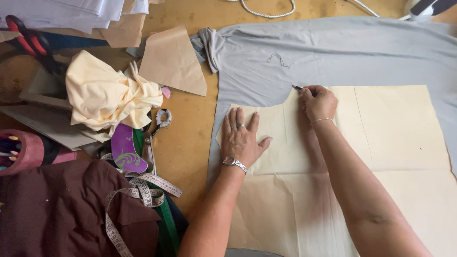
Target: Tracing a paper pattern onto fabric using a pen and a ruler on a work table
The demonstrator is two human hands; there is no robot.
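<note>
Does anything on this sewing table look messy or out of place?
The work area looks orderly: the left hand presses the paper pattern flat on grey fabric. The clutter is on the left: crumpled cream cloth and a tangled tape measure.

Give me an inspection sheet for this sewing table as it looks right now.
Surface: wooden table, mostly covered.
Job's things: cream paper pattern lying flat on grey fabric.
Clutter: yellow cloth bundle, measuring tape, brown fabric, scissors, brown paper piece.
Hands: left hand pressed flat on the pattern; right hand holds a marking pencil at the pattern's edge.
Cables: white cord at the far edge.
Surroundings: nothing seen.
</note>
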